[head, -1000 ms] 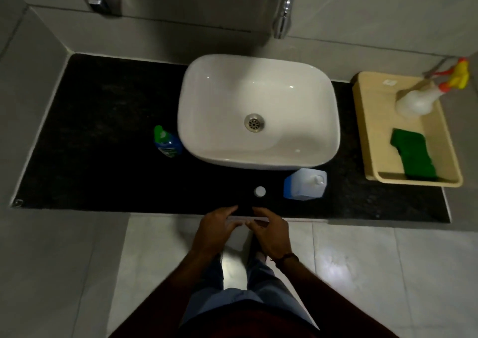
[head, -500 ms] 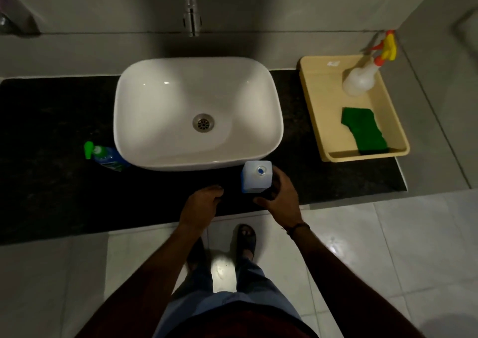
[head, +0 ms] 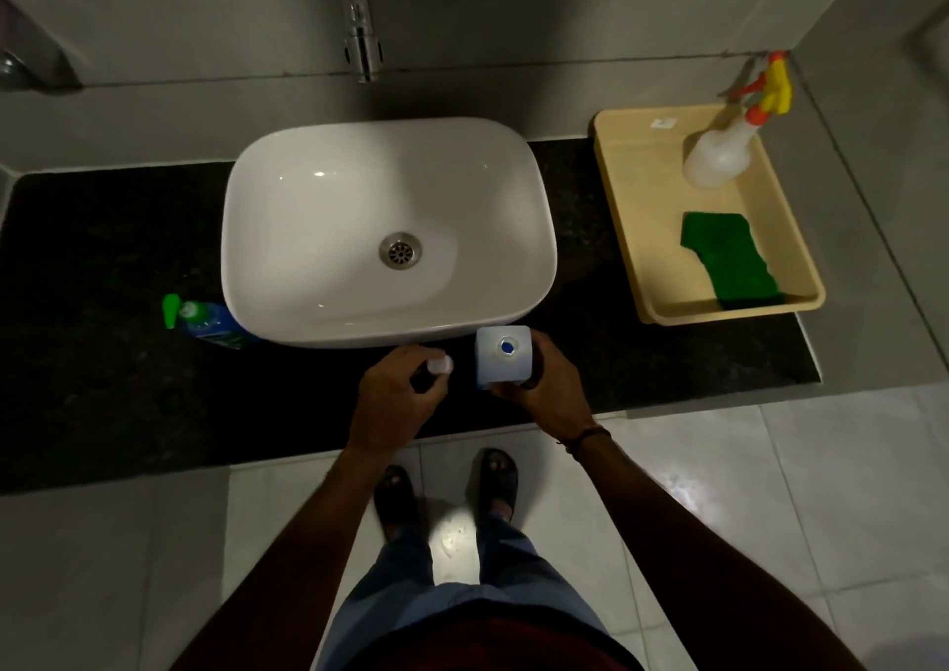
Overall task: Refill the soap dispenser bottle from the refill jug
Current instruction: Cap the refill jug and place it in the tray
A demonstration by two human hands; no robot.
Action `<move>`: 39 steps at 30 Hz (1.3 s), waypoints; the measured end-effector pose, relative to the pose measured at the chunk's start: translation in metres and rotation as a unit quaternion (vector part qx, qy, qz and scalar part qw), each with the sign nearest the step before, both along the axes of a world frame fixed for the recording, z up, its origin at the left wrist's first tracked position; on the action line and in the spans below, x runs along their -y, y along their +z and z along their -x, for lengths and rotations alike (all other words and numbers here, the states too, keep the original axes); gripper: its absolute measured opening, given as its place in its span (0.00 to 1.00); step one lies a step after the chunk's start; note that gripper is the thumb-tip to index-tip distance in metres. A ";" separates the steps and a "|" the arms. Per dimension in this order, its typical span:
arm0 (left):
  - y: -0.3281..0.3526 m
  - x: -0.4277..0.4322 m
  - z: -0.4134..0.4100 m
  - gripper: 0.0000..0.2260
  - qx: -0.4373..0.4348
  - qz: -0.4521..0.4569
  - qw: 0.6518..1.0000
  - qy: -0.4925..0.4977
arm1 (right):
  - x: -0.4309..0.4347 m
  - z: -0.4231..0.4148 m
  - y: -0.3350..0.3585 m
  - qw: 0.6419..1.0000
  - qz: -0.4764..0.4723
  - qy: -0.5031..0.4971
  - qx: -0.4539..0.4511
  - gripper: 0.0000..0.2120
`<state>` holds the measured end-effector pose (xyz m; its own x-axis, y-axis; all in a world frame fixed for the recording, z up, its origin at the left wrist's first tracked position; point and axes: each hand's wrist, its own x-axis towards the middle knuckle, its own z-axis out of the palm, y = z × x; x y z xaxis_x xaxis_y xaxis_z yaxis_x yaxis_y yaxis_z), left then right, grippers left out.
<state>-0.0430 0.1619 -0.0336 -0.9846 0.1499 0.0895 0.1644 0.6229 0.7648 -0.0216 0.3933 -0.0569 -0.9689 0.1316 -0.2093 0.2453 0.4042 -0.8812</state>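
Note:
The refill jug, pale blue and square with its round mouth uncapped, stands on the black counter just in front of the sink. My right hand grips its right side. At the fingertips of my left hand, just left of the jug, is a small white cap. The soap dispenser bottle, blue-green with a green pump head, stands apart at the sink's left front corner, partly hidden by the basin.
A white basin sink fills the middle of the counter under a chrome tap. At the right a beige tray holds a spray bottle and a green scouring pad. A tiled floor lies below.
My hands moved up from the counter edge. The right hand took hold of the jug, and the left hand picked the white cap off the counter. The view shifted right.

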 end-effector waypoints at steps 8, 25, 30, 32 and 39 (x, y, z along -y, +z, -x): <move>0.061 -0.046 0.022 0.13 -0.104 -0.016 0.989 -0.104 | 0.002 0.000 0.004 1.000 0.008 0.025 0.015 0.33; 0.058 -0.055 0.015 0.12 -0.063 -0.027 0.990 -0.119 | 0.000 0.010 0.004 0.997 -0.002 0.054 0.058 0.31; 0.057 -0.061 0.014 0.15 -0.052 -0.043 0.993 -0.097 | -0.001 0.009 0.005 0.998 0.009 0.055 0.038 0.32; 0.059 -0.063 0.016 0.15 -0.036 -0.041 0.994 -0.093 | -0.001 0.012 0.006 0.997 -0.003 0.073 0.037 0.32; 0.060 -0.065 0.020 0.15 -0.042 -0.028 0.988 -0.143 | -0.003 0.010 0.010 0.997 -0.006 0.071 0.021 0.30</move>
<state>-0.0631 0.2266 0.0261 -0.8915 0.4131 0.1859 0.3922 0.4987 0.7730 -0.0317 0.3959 -0.0467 -0.9686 -0.0043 -0.2487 0.2204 0.4487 -0.8661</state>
